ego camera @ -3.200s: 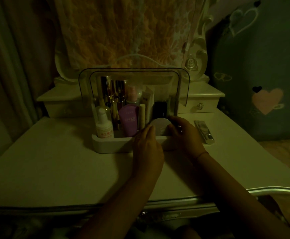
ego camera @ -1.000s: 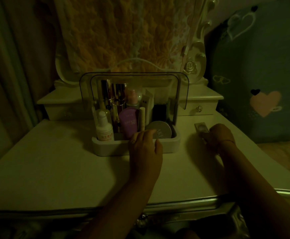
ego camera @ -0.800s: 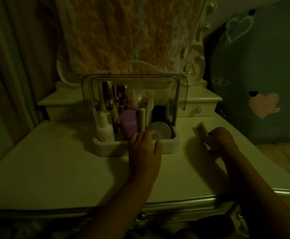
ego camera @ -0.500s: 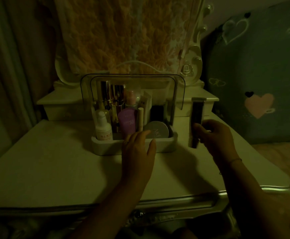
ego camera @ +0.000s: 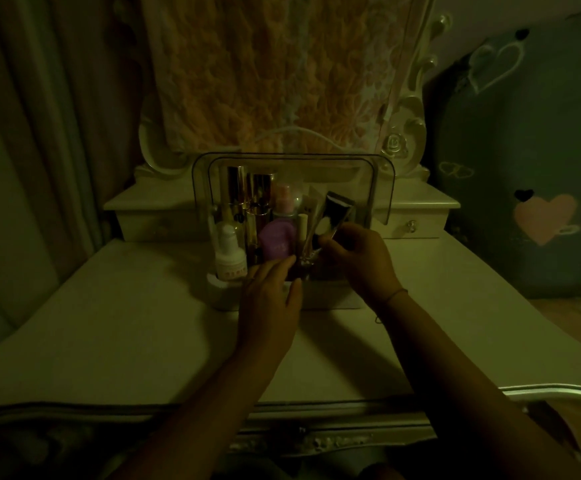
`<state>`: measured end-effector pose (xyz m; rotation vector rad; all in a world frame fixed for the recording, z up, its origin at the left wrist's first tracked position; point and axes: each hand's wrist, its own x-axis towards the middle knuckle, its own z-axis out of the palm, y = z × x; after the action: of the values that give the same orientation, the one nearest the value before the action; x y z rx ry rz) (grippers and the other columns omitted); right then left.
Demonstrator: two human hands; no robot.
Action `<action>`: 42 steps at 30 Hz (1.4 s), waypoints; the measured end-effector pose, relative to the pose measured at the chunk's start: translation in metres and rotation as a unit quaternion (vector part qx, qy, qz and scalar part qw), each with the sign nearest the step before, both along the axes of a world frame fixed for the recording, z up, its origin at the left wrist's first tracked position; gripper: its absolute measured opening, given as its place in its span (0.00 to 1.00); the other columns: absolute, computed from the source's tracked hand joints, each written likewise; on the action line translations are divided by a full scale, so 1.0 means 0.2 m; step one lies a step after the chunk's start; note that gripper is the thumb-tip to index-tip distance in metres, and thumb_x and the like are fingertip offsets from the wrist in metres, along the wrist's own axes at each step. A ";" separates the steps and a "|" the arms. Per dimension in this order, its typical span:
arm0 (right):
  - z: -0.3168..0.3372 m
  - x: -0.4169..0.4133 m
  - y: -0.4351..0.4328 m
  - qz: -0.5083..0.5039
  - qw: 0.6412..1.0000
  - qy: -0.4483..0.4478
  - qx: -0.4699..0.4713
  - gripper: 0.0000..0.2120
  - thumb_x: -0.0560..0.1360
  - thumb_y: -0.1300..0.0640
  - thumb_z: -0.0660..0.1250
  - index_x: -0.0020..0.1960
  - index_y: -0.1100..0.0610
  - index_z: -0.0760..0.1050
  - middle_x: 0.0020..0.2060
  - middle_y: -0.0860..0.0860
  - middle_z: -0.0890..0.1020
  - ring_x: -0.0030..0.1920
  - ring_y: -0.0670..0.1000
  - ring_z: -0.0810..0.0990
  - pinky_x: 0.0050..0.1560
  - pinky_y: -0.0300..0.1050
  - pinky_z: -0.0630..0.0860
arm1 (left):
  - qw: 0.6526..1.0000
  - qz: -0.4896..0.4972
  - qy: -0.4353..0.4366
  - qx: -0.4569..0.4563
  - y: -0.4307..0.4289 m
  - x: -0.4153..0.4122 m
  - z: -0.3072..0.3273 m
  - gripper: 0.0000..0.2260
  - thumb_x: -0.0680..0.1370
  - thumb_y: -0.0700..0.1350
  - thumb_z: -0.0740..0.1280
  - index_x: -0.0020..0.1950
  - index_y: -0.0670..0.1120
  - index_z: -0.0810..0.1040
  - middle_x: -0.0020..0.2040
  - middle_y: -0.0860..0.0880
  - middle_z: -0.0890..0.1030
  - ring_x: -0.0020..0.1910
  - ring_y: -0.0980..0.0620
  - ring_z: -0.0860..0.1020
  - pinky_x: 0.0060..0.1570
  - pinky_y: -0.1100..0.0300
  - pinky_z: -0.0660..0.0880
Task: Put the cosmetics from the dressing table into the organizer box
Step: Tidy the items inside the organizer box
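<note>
Fingers [ego camera: 342,237] of right hand [ego camera: 365,265] pinch dark tube [ego camera: 337,206], long axis tilted top-right, lower end over organizer box [ego camera: 330,299] (left hand [ego camera: 268,299] flat at its front wall).

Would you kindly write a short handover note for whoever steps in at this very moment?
Right hand: grips the dark tube, tilted over the organizer box, not yet released.
Left hand: fingers straight, at the box's front edge, holding nothing.
Done: white bottle, purple bottle and gold tubes stand inside the box.
Left: lower the tube in and let go, then check the dressing table for anything the arms hide.
</note>
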<state>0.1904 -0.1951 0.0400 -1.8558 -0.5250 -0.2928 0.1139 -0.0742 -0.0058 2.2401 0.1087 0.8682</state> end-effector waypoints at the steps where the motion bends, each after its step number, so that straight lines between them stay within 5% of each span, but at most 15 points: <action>1: -0.01 0.01 0.00 0.002 1.000 0.003 -0.008 0.03 0.74 0.59 0.66 0.43 0.55 0.78 0.38 0.52 0.82 0.37 0.44 0.82 0.39 0.36 0.79 | 1.000 -0.007 0.004 -0.001 0.00 0.01 0.00 0.17 0.76 0.42 0.64 0.65 0.46 0.73 0.62 0.46 0.76 0.63 0.46 0.70 0.62 0.50 0.69; 7: -0.03 0.04 0.01 -0.025 0.994 -0.022 -0.104 0.09 0.74 0.58 0.66 0.44 0.65 0.77 0.40 0.62 0.82 0.41 0.59 0.80 0.42 0.51 0.77 | 0.999 -0.013 0.032 0.011 -0.04 0.04 0.00 0.19 0.76 0.41 0.63 0.67 0.46 0.70 0.65 0.44 0.74 0.65 0.45 0.69 0.64 0.53 0.66; 11: -0.02 0.05 0.01 -0.027 0.991 -0.034 -0.123 0.09 0.74 0.58 0.66 0.46 0.65 0.76 0.41 0.61 0.81 0.39 0.53 0.78 0.39 0.43 0.73 | 0.999 -0.009 0.046 0.014 -0.04 0.05 -0.01 0.19 0.76 0.40 0.63 0.67 0.46 0.71 0.65 0.45 0.74 0.65 0.45 0.69 0.65 0.51 0.67; 14: 0.00 0.05 0.01 -0.005 0.991 -0.036 -0.128 0.08 0.75 0.60 0.65 0.51 0.64 0.77 0.47 0.57 0.82 0.46 0.52 0.80 0.47 0.45 0.77 | 0.999 -0.009 0.050 0.015 -0.03 0.05 -0.02 0.19 0.76 0.40 0.63 0.68 0.47 0.71 0.65 0.45 0.75 0.66 0.45 0.69 0.65 0.51 0.67; 27: -0.10 0.01 0.02 -0.040 0.989 -0.022 -0.137 0.15 0.73 0.58 0.68 0.59 0.59 0.76 0.53 0.55 0.82 0.53 0.52 0.80 0.55 0.45 0.78 | 0.998 0.001 0.060 0.018 -0.03 0.04 -0.03 0.18 0.77 0.41 0.63 0.67 0.47 0.71 0.65 0.45 0.75 0.67 0.44 0.68 0.65 0.50 0.66; 42: -0.09 0.04 0.09 -0.090 0.980 -0.036 -0.174 0.10 0.74 0.54 0.66 0.52 0.57 0.80 0.47 0.54 0.84 0.47 0.52 0.82 0.49 0.48 0.79 | 0.998 -0.012 0.056 0.040 -0.04 0.04 -0.04 0.18 0.75 0.38 0.63 0.65 0.45 0.74 0.62 0.45 0.77 0.64 0.46 0.69 0.64 0.53 0.66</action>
<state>0.1993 -0.1780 0.0220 -2.2460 -0.4797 -0.4109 0.1214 -0.0820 -0.0131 2.3610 0.1007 0.7453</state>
